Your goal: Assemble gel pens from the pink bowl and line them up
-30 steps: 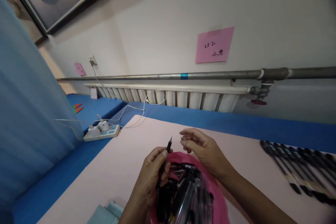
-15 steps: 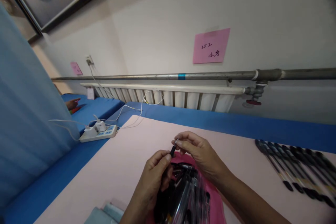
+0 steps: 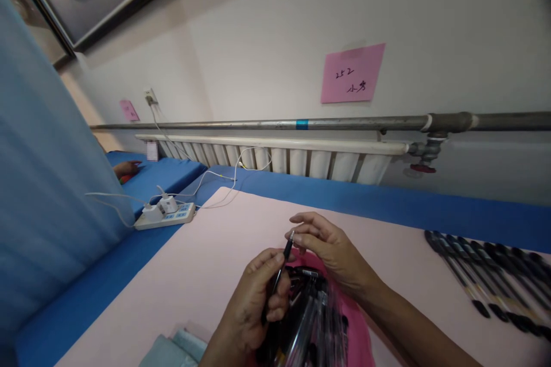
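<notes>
A dark pen with a silvery tip slants upward between my hands. My left hand is closed round its barrel, thumb on top. My right hand pinches the pen's tip with thumb and a finger, the other fingers loosely bent. Just below both hands is a pink container full of black and clear pens, some of them hidden by my left hand. To the right, several pens with dark ends lie side by side in a slanted row.
Pink paper covers the blue tabletop. Folded light-blue cloth lies at the front. A power strip with white cables sits at left near a blue curtain. Behind runs a radiator; another person's hand rests at far left.
My left hand has slid lower along the pen, so more of the barrel shows. My right index finger has lifted away while the thumb stays by the tip.
</notes>
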The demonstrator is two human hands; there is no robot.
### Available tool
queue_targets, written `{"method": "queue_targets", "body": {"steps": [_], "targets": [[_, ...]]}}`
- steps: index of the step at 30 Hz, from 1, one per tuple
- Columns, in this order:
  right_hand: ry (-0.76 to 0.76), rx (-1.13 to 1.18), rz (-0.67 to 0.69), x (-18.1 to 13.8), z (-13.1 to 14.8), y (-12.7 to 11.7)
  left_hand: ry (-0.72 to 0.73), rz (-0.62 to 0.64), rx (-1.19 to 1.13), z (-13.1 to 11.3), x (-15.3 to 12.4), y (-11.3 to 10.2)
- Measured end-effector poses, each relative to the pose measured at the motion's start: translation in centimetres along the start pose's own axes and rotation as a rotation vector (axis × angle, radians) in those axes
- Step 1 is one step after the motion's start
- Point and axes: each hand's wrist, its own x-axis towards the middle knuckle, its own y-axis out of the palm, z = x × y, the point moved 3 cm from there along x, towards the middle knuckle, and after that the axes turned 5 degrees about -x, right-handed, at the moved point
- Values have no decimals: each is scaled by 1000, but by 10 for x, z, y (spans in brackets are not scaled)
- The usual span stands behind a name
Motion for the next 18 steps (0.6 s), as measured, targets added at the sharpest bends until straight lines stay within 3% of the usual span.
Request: {"method": "queue_targets", "body": {"steps": [5, 12, 18], "targets": [[-33, 36, 61, 0, -2, 0, -47, 75, -101, 2, 0, 1], [29, 71, -59, 2, -6, 1, 126, -64, 174, -2, 2, 0], [160, 147, -5, 3, -14, 7, 123, -67, 222, -1, 2, 2]]}}
